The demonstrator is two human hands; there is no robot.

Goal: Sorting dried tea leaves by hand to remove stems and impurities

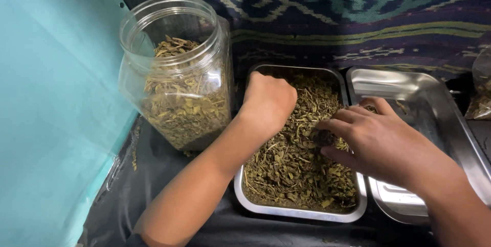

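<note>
Fingers of the right hand (381, 142) are spread a little and gently curled, the thumb reaching in under them, and their tips press into the dried leaves (296, 160); a small pinch of leaves seems caught between thumb and forefinger, though the grip itself is partly hidden. This hand reaches across from the right, its wrist passing over the edge of the empty metal tray (434, 109).

Further in, the left hand (267, 101) is clenched into a loose fist, knuckles up, fingers buried in the far left corner of the leaves. Whether it grips any leaves cannot be told, since the fingertips are out of sight.

Both hands work in the same tray of leaves (302, 213), a rectangular steel pan filled nearly to its rim with brown-green crushed leaves and thin stems. Touching its right side stands the second, empty tray, shiny and bare but for a few scraps.

Left of the full tray, just beside the left forearm, stands a clear plastic jar (176, 73), lid off, about two-thirds full of the same leaves. Behind everything lies a dark patterned cloth (358, 16).
</note>
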